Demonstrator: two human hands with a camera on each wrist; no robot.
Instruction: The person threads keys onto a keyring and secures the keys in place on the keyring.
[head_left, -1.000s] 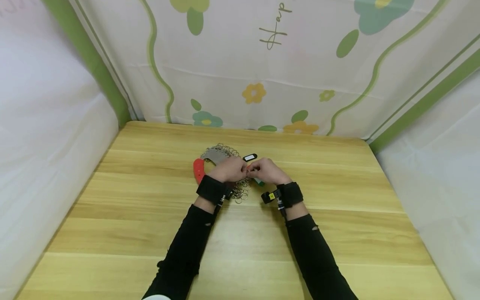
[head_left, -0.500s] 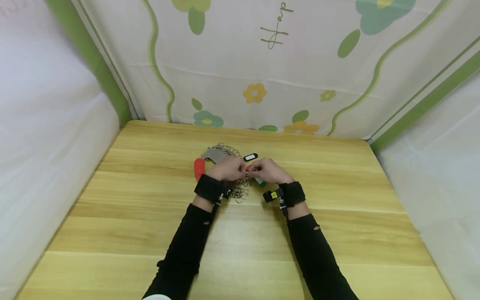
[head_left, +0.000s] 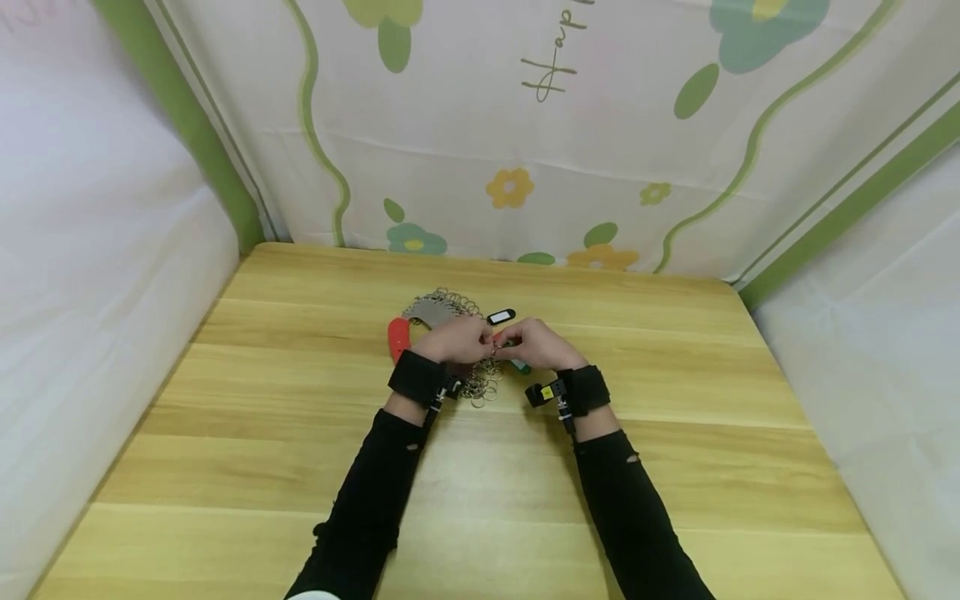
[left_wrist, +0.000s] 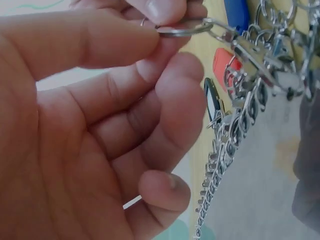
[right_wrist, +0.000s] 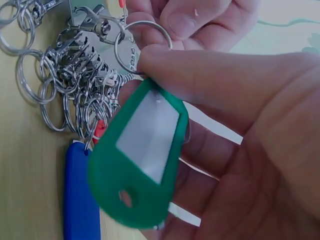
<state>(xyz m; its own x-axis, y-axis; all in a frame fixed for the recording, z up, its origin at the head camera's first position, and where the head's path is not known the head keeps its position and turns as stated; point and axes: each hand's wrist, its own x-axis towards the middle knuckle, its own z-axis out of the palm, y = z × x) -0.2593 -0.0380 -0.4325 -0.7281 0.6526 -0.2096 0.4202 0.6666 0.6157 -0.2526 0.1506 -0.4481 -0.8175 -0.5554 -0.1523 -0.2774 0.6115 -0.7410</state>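
In the head view my left hand (head_left: 459,338) and right hand (head_left: 538,343) meet over a bunch of metal clips and split rings. My left thumb and fingers pinch a split ring (left_wrist: 186,32), which is linked to a clip in the left wrist view. My right thumb and fingers pinch the top of a green key tag (right_wrist: 150,135) beside that ring. The tag hangs tilted, with a white label in it. The clips line a curved grey metal plate (head_left: 431,312) with a red handle (head_left: 399,338). Fingers hide how tag and ring meet.
A black key tag (head_left: 501,317) lies behind my hands on the wooden table (head_left: 480,500). A blue key tag (right_wrist: 81,195) and a red piece (left_wrist: 225,65) lie by the clips. White flowered cloth (head_left: 435,108) stands around the table's back and sides.
Both hands stay at the same spot over the clips, with only slight finger shifts. The green tag under the right hand has turned a little. The plate and black tag have not moved.
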